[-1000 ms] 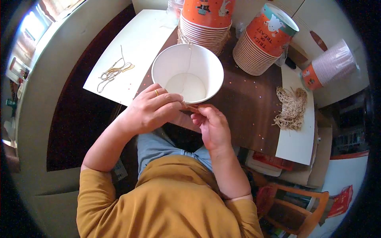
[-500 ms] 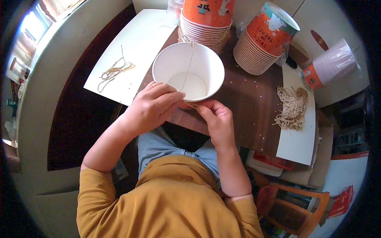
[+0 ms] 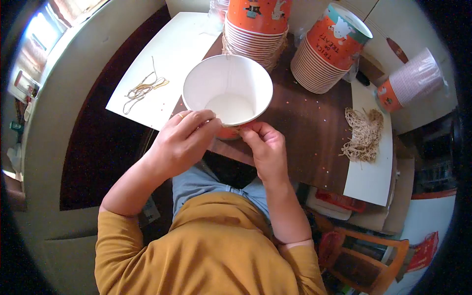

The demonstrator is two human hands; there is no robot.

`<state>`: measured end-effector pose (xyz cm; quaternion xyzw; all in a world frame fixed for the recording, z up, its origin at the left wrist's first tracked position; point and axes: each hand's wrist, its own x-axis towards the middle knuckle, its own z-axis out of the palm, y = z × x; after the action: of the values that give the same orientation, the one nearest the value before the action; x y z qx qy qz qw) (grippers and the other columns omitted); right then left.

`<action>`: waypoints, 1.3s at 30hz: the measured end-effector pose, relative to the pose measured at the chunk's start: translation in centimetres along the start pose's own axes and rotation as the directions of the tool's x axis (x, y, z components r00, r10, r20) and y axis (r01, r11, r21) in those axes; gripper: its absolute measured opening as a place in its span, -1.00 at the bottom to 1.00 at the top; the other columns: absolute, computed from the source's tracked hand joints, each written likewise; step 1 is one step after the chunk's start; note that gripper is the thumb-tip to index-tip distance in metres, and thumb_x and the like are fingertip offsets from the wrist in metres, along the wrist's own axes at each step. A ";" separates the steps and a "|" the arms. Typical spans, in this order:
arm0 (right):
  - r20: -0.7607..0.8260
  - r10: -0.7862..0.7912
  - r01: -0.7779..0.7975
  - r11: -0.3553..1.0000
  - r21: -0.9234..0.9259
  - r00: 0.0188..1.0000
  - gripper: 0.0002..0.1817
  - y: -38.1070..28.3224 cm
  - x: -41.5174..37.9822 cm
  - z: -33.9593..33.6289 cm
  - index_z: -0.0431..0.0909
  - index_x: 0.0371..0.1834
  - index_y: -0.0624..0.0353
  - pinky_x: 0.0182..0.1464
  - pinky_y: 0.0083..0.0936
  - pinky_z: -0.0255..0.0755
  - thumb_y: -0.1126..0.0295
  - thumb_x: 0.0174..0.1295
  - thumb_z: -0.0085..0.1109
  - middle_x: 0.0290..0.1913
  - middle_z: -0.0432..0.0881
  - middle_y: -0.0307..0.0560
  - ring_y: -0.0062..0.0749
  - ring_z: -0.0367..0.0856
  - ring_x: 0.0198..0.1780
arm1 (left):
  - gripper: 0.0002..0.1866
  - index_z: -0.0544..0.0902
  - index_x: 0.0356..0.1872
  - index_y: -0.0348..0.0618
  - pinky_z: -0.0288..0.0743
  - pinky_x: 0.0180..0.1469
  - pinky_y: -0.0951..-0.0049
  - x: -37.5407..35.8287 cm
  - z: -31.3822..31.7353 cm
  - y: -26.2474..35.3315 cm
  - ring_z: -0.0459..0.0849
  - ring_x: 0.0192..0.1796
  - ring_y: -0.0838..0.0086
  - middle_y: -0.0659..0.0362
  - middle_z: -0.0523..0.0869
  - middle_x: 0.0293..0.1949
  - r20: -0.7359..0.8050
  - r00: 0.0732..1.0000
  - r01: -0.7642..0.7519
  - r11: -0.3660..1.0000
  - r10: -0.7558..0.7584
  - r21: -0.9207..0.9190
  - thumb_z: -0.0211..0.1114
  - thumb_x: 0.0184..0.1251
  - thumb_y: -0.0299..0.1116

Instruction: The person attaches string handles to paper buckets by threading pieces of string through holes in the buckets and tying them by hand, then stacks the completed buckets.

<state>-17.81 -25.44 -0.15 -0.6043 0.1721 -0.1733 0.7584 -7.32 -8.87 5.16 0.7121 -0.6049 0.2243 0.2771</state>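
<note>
Now both hands are working at the near rim of the paper cup, on the table edge: left hand pinching to steady it, right hand fingertips closed on thin string, presumably threading.

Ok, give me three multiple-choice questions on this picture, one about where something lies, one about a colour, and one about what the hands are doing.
1. Where does the heap of pale string lie?
A. inside the white cup
B. on a white sheet at the table's right
C. on the person's lap

2. What colour is the inside of the cup at the hands?
A. white
B. orange
C. green

3. What are the left hand and the right hand doing?
A. resting flat on the table
B. lifting a stack of cups
C. pinching at the cup's near side, fingertips close together

Answers: 1 B, the heap sits on the right-hand sheet. 2 A, its inner wall and floor are white. 3 C, both hands' fingertips meet below the near rim.
</note>
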 end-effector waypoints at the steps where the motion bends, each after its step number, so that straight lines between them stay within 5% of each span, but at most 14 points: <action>1: -0.005 -0.010 0.010 1.000 0.002 1.000 -0.84 0.2 0.0 0.0 0.63 -0.22 0.34 -0.04 -0.64 0.44 0.45 0.26 0.17 -0.24 0.69 -0.18 -0.63 0.58 -0.20 | -0.65 0.62 -0.16 -0.27 0.56 -0.20 0.37 -0.2 -0.1 0.1 0.64 -0.24 0.31 0.10 0.59 -0.22 0.013 1.000 -0.006 1.000 0.006 0.009 0.32 -0.10 -0.61; 11: -0.012 -0.032 0.032 0.999 0.029 0.999 -0.84 1.0 0.3 0.0 0.60 -0.23 0.36 -0.04 -0.63 0.42 0.47 0.25 0.14 -0.23 0.68 -0.16 -0.63 0.55 -0.22 | -0.68 0.58 -0.15 -0.28 0.54 -0.24 0.32 -1.8 1.0 -0.5 0.63 -0.27 0.27 0.05 0.60 -0.21 -0.033 0.999 0.007 0.996 -0.010 -0.088 0.35 -0.01 -0.65; 17: -0.031 -0.195 0.176 0.933 -0.313 0.980 -0.87 1.0 1.0 -0.3 0.60 -0.33 0.32 -0.15 -0.59 0.43 0.45 0.19 0.21 -0.31 0.65 -0.20 -0.60 0.53 -0.29 | -0.76 0.57 -0.19 -0.27 0.55 -0.26 0.32 -1.7 1.1 -0.2 0.64 -0.27 0.23 0.07 0.61 -0.24 -0.014 0.995 0.098 0.982 -0.102 -0.161 0.34 0.08 -0.63; 20: 0.002 -0.380 0.338 0.819 -0.463 0.925 -0.81 0.1 1.0 -0.1 0.61 -0.28 0.27 -0.14 -0.35 0.49 0.41 0.06 0.26 -0.31 0.65 0.07 -0.13 0.66 -0.26 | -0.81 0.56 -0.22 -0.26 0.55 -0.29 0.32 -1.2 0.8 0.1 0.65 -0.29 0.20 0.06 0.62 -0.27 0.008 0.988 0.154 0.962 -0.157 -0.227 0.33 0.13 -0.61; 23: 0.069 -0.485 0.434 0.699 -0.568 0.872 -0.84 0.5 1.4 -0.4 0.59 -0.34 0.27 -0.18 -0.29 0.47 0.41 0.07 0.27 -0.35 0.61 0.05 -0.04 0.63 -0.25 | -0.85 0.55 -0.23 -0.28 0.54 -0.29 0.32 -1.0 0.5 0.3 0.65 -0.28 0.15 0.03 0.61 -0.28 0.083 0.975 0.223 0.923 -0.207 -0.313 0.30 0.19 -0.59; 29: 0.021 -0.313 0.281 0.817 -0.503 0.949 -0.81 0.4 1.0 -0.6 0.57 -0.31 0.24 -0.09 -0.23 0.45 0.41 0.04 0.31 -0.31 0.60 0.04 -0.05 0.61 -0.19 | -0.91 0.51 -0.25 -0.31 0.47 -0.16 0.28 0.2 -0.8 0.4 0.57 -0.20 0.10 -0.03 0.51 -0.23 0.320 0.888 0.439 0.818 -0.330 -0.372 0.19 0.33 -0.48; 32: -0.006 -0.528 0.399 0.649 -0.649 0.849 -0.72 -0.2 0.1 0.1 0.57 -0.16 0.20 0.08 -0.20 0.38 0.38 0.06 0.32 -0.07 0.58 0.05 -0.04 0.55 -0.01 | -0.88 0.49 -0.26 -0.31 0.46 -0.14 0.35 0.9 -1.2 0.2 0.55 -0.20 0.17 -0.01 0.48 -0.22 0.360 0.872 0.460 0.806 -0.331 -0.372 0.14 0.39 -0.44; 36: 0.307 -0.705 0.679 0.330 -0.656 0.639 -0.58 -2.7 -0.2 1.2 0.55 0.05 0.13 0.24 -0.18 0.25 0.31 0.09 0.32 0.19 0.46 0.05 -0.01 0.42 0.18 | -0.85 0.50 -0.25 -0.33 0.46 -0.18 0.38 2.2 -1.4 -0.3 0.57 -0.25 0.24 0.00 0.52 -0.29 0.336 0.891 0.428 0.811 -0.305 -0.399 0.14 0.41 -0.41; 39: 0.331 -0.723 0.725 0.332 -0.604 0.607 -0.77 -2.4 1.6 1.6 0.61 -0.19 0.13 0.17 -0.23 0.29 0.35 0.09 0.33 -0.04 0.61 -0.10 -0.11 0.51 0.07 | -0.83 0.53 -0.25 -0.33 0.46 -0.24 0.43 3.6 -2.1 -0.2 0.58 -0.32 0.40 0.08 0.58 -0.38 0.407 0.825 0.550 0.723 -0.392 -0.418 0.15 0.42 -0.39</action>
<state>-15.78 -25.33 2.40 -0.8508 -0.0641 -0.4132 0.3182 -6.52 -10.11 9.04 0.7665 -0.4724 -0.1327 0.4144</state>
